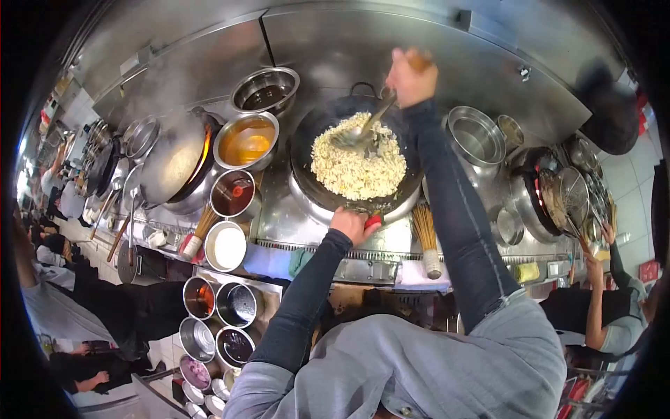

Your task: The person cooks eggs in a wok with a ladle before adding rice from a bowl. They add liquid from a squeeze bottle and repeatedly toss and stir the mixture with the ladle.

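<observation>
A steel kitchen range (pixel 293 216) fills the middle of the frame, with a steel backsplash at the top. In the centre sits a black wok (pixel 352 164) with pale fried rice (pixel 359 164) spread in it. The left hand (pixel 352 225), at the lower rim of the wok, is closed around its red handle (pixel 373 221), probably to keep the pan steady. The right hand (pixel 410 75), upper centre, is closed on the long ladle (pixel 363 129); its bowl lies in the rice. To the left stand bowls of sauce (pixel 247 141) and seasoning, near enough to reach. A bamboo brush (pixel 427 241) leans on the front edge. Other people work at both sides.
</observation>
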`<action>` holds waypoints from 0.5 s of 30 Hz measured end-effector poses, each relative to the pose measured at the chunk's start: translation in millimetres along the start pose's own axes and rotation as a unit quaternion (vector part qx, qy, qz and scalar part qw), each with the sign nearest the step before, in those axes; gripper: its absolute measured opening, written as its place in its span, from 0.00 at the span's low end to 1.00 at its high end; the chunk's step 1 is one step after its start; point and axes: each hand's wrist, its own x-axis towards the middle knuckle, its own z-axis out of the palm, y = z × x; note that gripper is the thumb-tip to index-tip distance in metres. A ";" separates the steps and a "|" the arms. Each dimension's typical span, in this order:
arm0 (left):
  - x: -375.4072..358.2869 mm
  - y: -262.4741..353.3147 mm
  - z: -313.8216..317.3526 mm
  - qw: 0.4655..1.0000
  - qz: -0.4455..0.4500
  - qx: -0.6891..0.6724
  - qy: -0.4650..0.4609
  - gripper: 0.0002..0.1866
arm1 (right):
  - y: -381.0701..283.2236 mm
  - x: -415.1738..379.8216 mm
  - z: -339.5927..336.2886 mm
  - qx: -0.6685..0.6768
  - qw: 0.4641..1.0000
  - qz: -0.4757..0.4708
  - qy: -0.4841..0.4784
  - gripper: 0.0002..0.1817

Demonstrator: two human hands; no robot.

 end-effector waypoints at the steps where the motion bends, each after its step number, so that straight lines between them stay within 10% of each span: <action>1: 0.3 1.0 -0.2 1.000 -0.009 0.000 -0.004 0.27 | 22.8 -13.8 -1.0 -0.046 0.999 -0.005 -0.016 0.14; 15: -30.2 -11.0 -3.4 0.992 0.005 -0.128 0.015 0.15 | 17.6 32.4 -6.2 -0.069 0.996 0.039 -0.040 0.15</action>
